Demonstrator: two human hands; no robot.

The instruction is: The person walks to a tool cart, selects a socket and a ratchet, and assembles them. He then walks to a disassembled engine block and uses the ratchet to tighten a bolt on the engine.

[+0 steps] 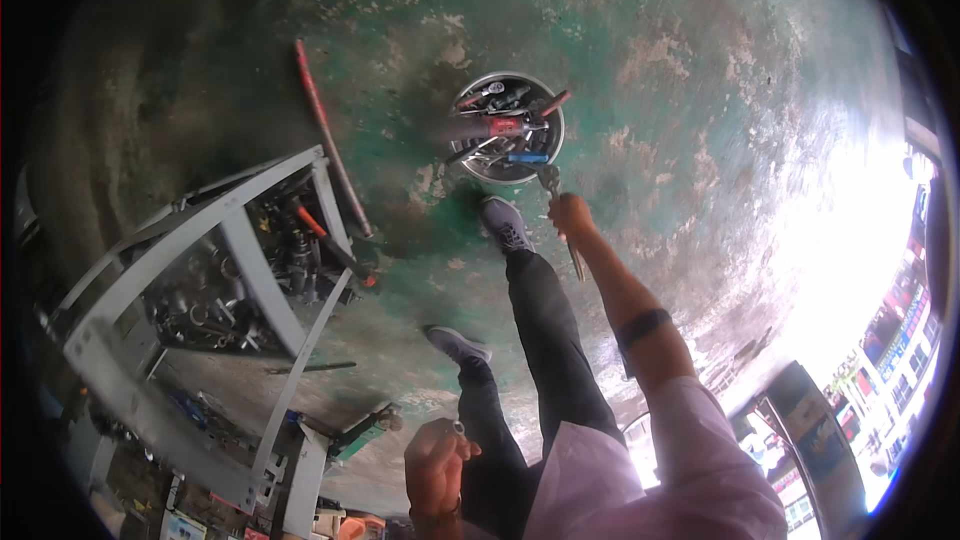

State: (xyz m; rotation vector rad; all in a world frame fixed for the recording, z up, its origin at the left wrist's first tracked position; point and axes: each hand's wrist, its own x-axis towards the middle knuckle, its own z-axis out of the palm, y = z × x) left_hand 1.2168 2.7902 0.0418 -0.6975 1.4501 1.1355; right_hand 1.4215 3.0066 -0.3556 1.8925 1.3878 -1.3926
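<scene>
My right hand (569, 216) is closed round the middle of a long metal wrench (549, 178). Its broad head points away from me, beside the near right rim of a round metal bowl (559, 145). Inside the bowl lie several hand tools, among them a red-and-black tool (505, 127) and a blue-handled one (528, 157). Close to my body, my left hand (434, 465) is closed, with a small shiny metal piece (459, 427) showing at its fingertips. Most of that piece is hidden, so its kind cannot be made out.
A grey metal rack (262, 270) with sockets and tools stands on the left. Beside it a red bar (330, 135) lies on the worn green floor (690, 130). My shoes (506, 223) are between rack and bowl. A green-and-metal piece (365, 432) sits near my left hand.
</scene>
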